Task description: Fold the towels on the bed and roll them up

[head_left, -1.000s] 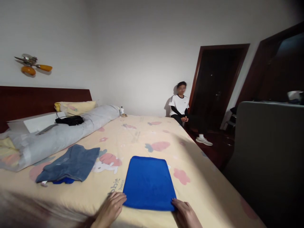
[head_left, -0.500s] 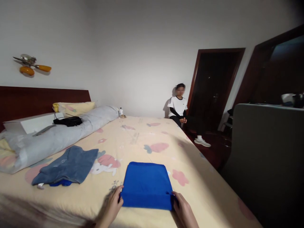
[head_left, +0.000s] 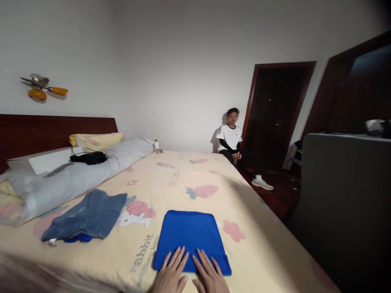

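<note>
A bright blue folded cloth [head_left: 191, 234] lies on the near part of the bed [head_left: 183, 179]. My left hand [head_left: 171, 274] and my right hand [head_left: 210, 276] rest side by side on its near edge, palms down, fingers stretched flat. Neither hand holds anything. To the left lies a grey-blue folded cloth [head_left: 88, 213] with a bit of blue fabric under it.
A rolled grey quilt [head_left: 76, 175] with a black pouch [head_left: 90, 157] on it lies along the dark headboard. A person in a white shirt [head_left: 230, 138] sits past the bed's far corner by a dark doorway. A grey panel [head_left: 345, 203] stands at the right.
My hands have moved from the cloth's two near corners to its middle and now lie flat on it. The cloth looks shorter, its near part folded over.
</note>
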A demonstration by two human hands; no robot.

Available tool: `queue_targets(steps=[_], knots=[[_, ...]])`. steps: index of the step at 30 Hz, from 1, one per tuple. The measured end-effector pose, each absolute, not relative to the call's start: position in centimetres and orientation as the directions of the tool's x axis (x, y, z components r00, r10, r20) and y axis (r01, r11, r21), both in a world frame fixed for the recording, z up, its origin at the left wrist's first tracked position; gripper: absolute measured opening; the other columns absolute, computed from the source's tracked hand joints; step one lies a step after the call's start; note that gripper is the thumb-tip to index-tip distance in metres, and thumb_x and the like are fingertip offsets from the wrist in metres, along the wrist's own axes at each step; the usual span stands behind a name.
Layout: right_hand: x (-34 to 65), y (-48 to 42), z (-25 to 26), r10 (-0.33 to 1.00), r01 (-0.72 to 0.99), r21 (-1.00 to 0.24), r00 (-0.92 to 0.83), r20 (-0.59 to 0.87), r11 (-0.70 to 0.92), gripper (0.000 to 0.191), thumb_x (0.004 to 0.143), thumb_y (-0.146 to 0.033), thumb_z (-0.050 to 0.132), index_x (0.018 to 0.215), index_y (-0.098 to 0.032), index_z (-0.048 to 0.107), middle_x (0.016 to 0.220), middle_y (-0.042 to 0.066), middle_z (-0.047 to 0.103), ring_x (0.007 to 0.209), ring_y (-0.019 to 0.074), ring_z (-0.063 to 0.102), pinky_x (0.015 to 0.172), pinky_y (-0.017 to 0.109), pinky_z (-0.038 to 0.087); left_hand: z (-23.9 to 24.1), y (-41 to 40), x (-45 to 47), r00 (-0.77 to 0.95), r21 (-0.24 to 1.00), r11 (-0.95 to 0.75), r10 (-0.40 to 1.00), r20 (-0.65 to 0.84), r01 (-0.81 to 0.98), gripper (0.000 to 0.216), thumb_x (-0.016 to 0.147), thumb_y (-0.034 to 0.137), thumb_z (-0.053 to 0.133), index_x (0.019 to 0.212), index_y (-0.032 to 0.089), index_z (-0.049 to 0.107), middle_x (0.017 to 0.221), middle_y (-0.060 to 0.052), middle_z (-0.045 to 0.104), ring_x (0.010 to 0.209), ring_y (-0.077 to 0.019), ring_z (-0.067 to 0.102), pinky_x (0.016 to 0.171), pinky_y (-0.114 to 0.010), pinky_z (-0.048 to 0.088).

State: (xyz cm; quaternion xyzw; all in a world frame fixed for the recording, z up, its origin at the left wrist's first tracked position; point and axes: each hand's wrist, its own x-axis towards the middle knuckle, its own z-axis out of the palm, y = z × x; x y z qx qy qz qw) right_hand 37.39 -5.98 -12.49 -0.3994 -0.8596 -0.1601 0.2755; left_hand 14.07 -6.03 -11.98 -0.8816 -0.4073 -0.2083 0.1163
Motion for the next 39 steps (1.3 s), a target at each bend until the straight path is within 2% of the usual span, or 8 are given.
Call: queue_targets(steps=[8,12,16,20,25,31,36,39], knots=[[45.6,-7.0,-12.4,0.817,0.869,-0.135,-0.38,0.434,0.477,0.051,0.094,-0.034,0.045,0.145,-0.033,0.037,0.145,0.004,0.048,0.13,0.024,0.05,0.098,0.041,0.048,-10.0,-6.8,7.1,0.475,0.128,-0.532,0.823,0.31,0.837,0.069,0.093,0.031,0.049,0.152,0.037,0.016,0.152,-0.004,0.04,0.136,-0.022,0.044,0.109,-0.042,0.038],[45.8,-6.9,-11.7,0.859,0.863,-0.209,-0.374,0.35,0.461,0.057,0.086,-0.019,0.042,0.143,-0.026,0.044,0.144,0.007,0.049,0.132,0.025,0.047,0.102,0.046,0.044,-9.2,-6.7,5.6,0.548,0.045,-0.599,0.758,0.353,0.8,0.067,0.09,0.023,0.05,0.151,0.034,0.024,0.149,-0.005,0.044,0.135,-0.0214,0.045,0.11,-0.042,0.038],[45.0,-6.3,-10.8,0.853,0.863,-0.203,-0.369,0.37,0.462,0.055,0.083,-0.016,0.043,0.137,-0.019,0.05,0.136,0.01,0.058,0.125,0.0244,0.055,0.097,0.041,0.046,-9.4,-6.3,4.5,0.611,-0.043,-0.658,0.67,0.421,0.751,0.066,0.084,0.011,0.049,0.146,0.031,0.038,0.14,-0.003,0.056,0.128,-0.0189,0.053,0.104,-0.036,0.046],[44.5,-5.8,-10.5,0.827,0.865,-0.202,-0.335,0.451,0.46,0.045,0.082,-0.014,0.047,0.125,-0.018,0.061,0.125,0.01,0.066,0.113,0.0233,0.063,0.092,0.037,0.047,-9.8,-5.7,4.5,0.584,-0.009,-0.644,0.687,0.434,0.765,0.073,0.075,0.001,0.046,0.142,0.03,0.045,0.133,-0.002,0.062,0.121,-0.0174,0.059,0.1,-0.033,0.049],[44.9,-5.9,-10.5,0.83,0.846,-0.273,-0.297,0.471,0.458,0.042,0.08,-0.012,0.046,0.116,-0.021,0.067,0.127,0.011,0.065,0.116,0.0243,0.06,0.093,0.04,0.046,-9.5,-5.6,5.4,0.532,0.028,-0.614,0.705,0.469,0.789,0.069,0.071,-0.001,0.044,0.132,0.028,0.057,0.123,-0.003,0.069,0.111,-0.0188,0.064,0.095,-0.035,0.053],[45.4,-7.9,-8.2,0.878,0.757,-0.462,-0.321,0.354,0.463,0.028,0.086,-0.027,0.048,0.107,-0.024,0.067,0.112,0.01,0.068,0.104,0.026,0.061,0.093,0.046,0.042,-9.3,-7.0,5.1,0.43,0.284,-0.604,0.76,0.488,0.745,0.058,0.07,0.001,0.044,0.116,0.028,0.067,0.103,-0.003,0.074,0.098,-0.0204,0.067,0.091,-0.036,0.053],[45.0,-7.9,-7.9,0.963,0.697,-0.668,-0.137,0.233,0.261,0.026,0.09,-0.04,0.043,0.095,-0.024,0.063,0.094,0.006,0.068,0.09,0.0242,0.06,0.082,0.038,0.046,-10.4,-6.3,5.2,0.124,0.647,-0.344,0.924,0.361,0.681,0.047,0.076,0.014,0.047,0.118,0.024,0.065,0.1,-0.004,0.073,0.075,-0.0154,0.067,0.072,-0.026,0.056],[44.8,-6.7,-9.1,0.966,0.712,-0.67,-0.044,0.253,0.208,0.032,0.09,-0.046,0.041,0.1,-0.023,0.062,0.091,0.007,0.068,0.086,0.0245,0.061,0.079,0.037,0.047,-11.2,-4.9,5.7,-0.017,0.675,-0.25,0.932,0.362,0.694,0.048,0.079,0.018,0.045,0.125,0.02,0.06,0.085,-0.002,0.072,0.071,-0.0159,0.066,0.069,-0.027,0.055]])
